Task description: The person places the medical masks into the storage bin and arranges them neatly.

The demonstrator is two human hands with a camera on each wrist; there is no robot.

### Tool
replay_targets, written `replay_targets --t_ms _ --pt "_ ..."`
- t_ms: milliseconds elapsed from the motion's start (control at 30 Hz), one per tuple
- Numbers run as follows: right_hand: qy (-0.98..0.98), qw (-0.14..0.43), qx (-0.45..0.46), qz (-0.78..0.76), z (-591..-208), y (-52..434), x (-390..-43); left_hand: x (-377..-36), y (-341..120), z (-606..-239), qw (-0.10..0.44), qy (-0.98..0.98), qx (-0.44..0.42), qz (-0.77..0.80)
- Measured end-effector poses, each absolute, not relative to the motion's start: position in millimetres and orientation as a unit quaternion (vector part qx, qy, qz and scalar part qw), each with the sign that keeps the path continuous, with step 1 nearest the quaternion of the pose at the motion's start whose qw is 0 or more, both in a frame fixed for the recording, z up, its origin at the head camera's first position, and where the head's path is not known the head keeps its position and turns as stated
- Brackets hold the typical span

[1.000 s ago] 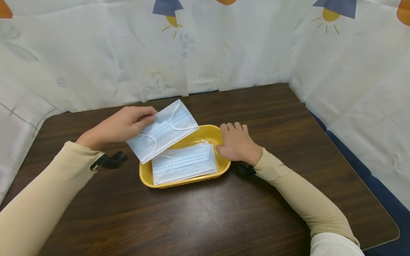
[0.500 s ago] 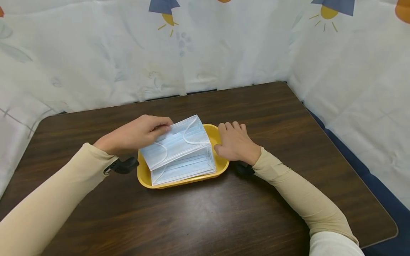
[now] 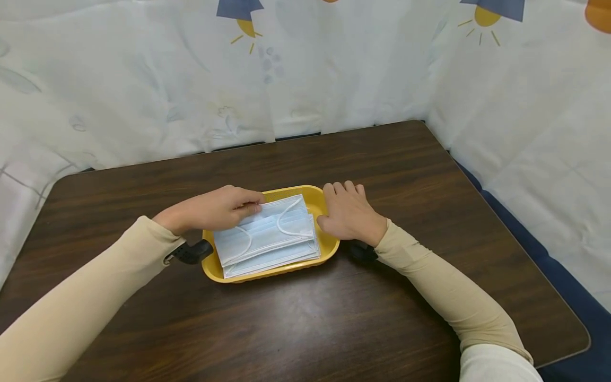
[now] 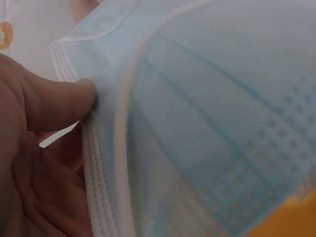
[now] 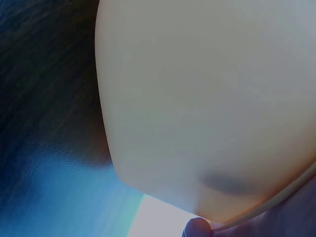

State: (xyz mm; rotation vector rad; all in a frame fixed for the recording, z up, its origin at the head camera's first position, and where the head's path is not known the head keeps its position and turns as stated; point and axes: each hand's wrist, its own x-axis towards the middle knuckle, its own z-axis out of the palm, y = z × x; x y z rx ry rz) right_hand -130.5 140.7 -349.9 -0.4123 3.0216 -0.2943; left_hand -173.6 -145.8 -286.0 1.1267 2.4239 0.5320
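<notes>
My left hand [image 3: 215, 210] pinches the upper left edge of a pale blue face mask [image 3: 264, 225] with white ear loops. In the left wrist view, the thumb [image 4: 61, 105] presses on the layered mask edge. That mask lies over other masks [image 3: 286, 255] in a yellow tray [image 3: 330, 251]; how many are beneath is hidden. At the tray's right end, my right hand [image 3: 350, 216] grips the rim, thumb on the inner side. A large pale curved surface fills most of the right wrist view, with a fingertip [image 5: 197, 227] at the bottom.
The tray stands on a dark wood-grain table [image 3: 305, 329]. A white patterned curtain [image 3: 305, 79] hangs behind the table and along its right side. Dark blue cloth [image 3: 520, 241] shows beyond the right edge. Each wrist wears a black band [image 3: 193, 251].
My left hand has brought the face mask down and to the right, from above the tray's left side onto the masks inside. The right hand has stayed on the rim.
</notes>
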Motion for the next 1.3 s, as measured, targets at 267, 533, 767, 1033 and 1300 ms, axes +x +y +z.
replay_targets --t_ms 267,533,767,1033,1300 --pt "0.987 0.028 -0.132 -0.091 -350.3 140.2 -127.7 -172.6 -142.3 -296.5 0.250 0.857 0.412 0.185" --pt "0.988 0.008 -0.130 -0.077 -352.2 141.4 -125.4 -172.3 -141.5 -302.0 0.253 0.859 0.412 0.168" --pt "0.989 0.005 -0.128 -0.071 -352.4 145.2 -125.4 -174.6 -143.4 -297.5 0.215 0.875 0.402 0.160" --pt "0.989 0.011 -0.130 -0.076 -354.8 148.9 -129.8 -172.7 -171.1 -283.0 0.138 0.903 0.358 0.194" --pt "0.982 0.064 -0.137 -0.109 -355.0 155.0 -132.5 -153.0 -230.6 -287.2 0.039 0.948 0.241 0.203"
